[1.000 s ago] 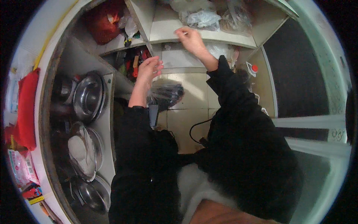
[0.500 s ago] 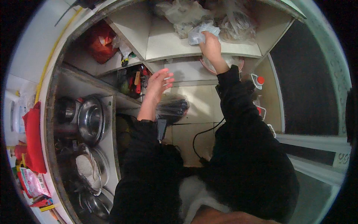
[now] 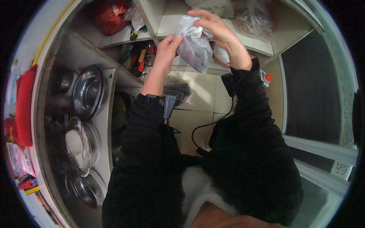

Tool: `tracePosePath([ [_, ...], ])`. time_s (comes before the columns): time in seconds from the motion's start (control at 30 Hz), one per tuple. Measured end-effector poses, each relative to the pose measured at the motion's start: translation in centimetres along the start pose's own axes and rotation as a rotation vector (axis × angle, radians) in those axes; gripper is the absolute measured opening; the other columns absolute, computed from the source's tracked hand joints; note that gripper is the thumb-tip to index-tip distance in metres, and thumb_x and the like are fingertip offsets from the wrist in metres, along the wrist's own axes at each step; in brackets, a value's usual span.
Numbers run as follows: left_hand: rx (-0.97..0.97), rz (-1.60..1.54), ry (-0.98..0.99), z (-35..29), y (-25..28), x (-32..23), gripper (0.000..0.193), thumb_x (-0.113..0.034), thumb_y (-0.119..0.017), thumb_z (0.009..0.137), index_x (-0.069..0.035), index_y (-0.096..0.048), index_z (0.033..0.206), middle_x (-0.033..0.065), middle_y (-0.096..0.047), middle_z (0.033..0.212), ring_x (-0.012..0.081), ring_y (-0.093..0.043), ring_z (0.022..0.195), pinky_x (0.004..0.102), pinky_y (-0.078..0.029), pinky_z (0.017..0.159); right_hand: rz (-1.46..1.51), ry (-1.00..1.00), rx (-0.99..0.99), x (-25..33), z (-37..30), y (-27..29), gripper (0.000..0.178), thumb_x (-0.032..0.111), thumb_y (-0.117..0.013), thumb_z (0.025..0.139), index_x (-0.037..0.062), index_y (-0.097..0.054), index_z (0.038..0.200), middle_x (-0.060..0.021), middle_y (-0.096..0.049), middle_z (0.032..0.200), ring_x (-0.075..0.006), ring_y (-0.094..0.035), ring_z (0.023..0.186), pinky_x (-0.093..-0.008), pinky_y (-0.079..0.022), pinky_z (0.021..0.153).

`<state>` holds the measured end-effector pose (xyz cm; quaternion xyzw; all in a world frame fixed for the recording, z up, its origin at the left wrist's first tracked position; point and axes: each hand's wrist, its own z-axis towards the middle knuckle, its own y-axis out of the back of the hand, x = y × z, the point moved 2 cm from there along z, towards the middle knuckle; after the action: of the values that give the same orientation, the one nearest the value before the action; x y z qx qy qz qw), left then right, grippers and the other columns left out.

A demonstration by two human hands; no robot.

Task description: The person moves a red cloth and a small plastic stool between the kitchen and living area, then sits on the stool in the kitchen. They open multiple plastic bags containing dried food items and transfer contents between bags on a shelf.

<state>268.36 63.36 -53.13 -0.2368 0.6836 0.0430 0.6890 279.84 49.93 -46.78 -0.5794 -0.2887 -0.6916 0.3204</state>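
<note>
A thin whitish plastic bag [image 3: 195,53] hangs between my hands in front of the upper shelf. My left hand [image 3: 167,53] pinches its left edge between thumb and fingers. From the right, my right hand [image 3: 222,34] grips the gathered upper part, where the plastic looks twisted. Something greyish shows through the film, but its kind cannot be made out. Behind the bag, a bowl with a pinkish rim [image 3: 222,59] is partly hidden by it and my right wrist.
More plastic bags [image 3: 253,22] lie on the upper shelf [image 3: 167,24]. A red bag [image 3: 114,21] fills the left compartment, above orange-handled tools [image 3: 142,60]. Metal basins [image 3: 88,93] stand in the left cabinet. A red-capped bottle [image 3: 267,78] is at right; a black cable [image 3: 201,127] crosses the floor.
My right hand has lifted the plastic bag off the shelf and brought it closer and leftward. My left hand, empty before, has risen and taken hold of the bag's edge.
</note>
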Motion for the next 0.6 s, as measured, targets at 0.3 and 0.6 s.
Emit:
tracePosePath([
  [0.3,-0.171,-0.358,0.039,-0.3,2.5,-1.2,0.039,-0.028,-0.049,0.096,0.000,-0.051,0.123,0.0111,-0.057,0.120,0.0230,-0.055,0.108,0.0391,-0.045,0.093,-0.320,0.179,-0.031,-1.3,0.6,-2.3,0.058,0.033,-0.075,0.077,0.0026,-0.054,0.122,-0.0122,-0.060,0.110,-0.0173,-0.058,0.102,-0.0325,-0.048,0.084],
  [0.6,-0.180,-0.436,0.127,0.5,4.8,-0.1,0.041,-0.010,-0.048,0.084,-0.003,-0.052,0.124,0.0107,-0.055,0.124,0.0248,-0.054,0.110,0.0377,-0.044,0.093,0.048,0.002,-0.204,-3.5,2.2,-1.2,0.021,0.017,-0.064,0.085,0.0043,-0.063,0.102,-0.0007,-0.063,0.087,-0.0100,-0.056,0.083,-0.0261,-0.046,0.071],
])
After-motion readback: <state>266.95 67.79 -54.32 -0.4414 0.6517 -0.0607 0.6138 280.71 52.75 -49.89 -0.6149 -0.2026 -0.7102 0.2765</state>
